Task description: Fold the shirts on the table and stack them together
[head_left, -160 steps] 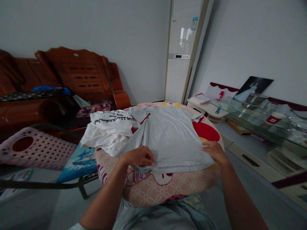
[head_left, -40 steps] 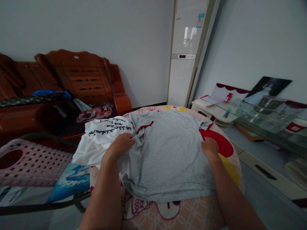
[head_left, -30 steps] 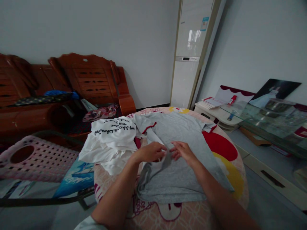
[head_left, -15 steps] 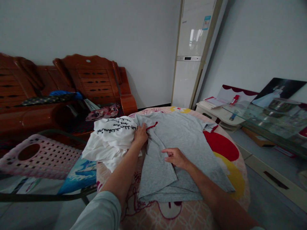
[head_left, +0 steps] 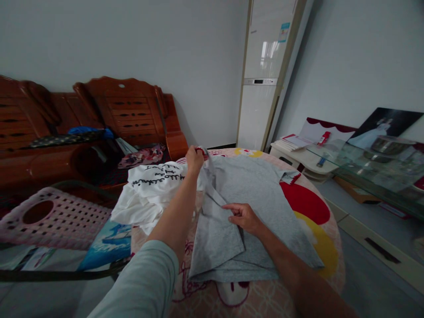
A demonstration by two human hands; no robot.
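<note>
A grey T-shirt [head_left: 251,190] with red-trimmed sleeves lies spread on the round table, its left side folded inward. My left hand [head_left: 194,160] is closed on the left sleeve near the red trim and holds it raised off the table. Lower down, my right hand [head_left: 243,217] rests on the folded part, index finger stretched along the fold and thumb apart from it; nothing shows in its grasp. Left of the grey shirt sits a crumpled white garment [head_left: 149,190] with black lettering, partly hidden behind my left forearm.
A patterned pink cloth [head_left: 258,298] covers the table. At the left stand a pink woven chair [head_left: 66,221] and wooden seats [head_left: 129,110]. A tall air conditioner [head_left: 260,101] is in the corner. On the right are a glass shelf [head_left: 361,163] and a low cabinet [head_left: 357,225].
My left hand has moved up and away from me, lifting the sleeve with its red trim from the table. The right hand has stayed almost in place.
</note>
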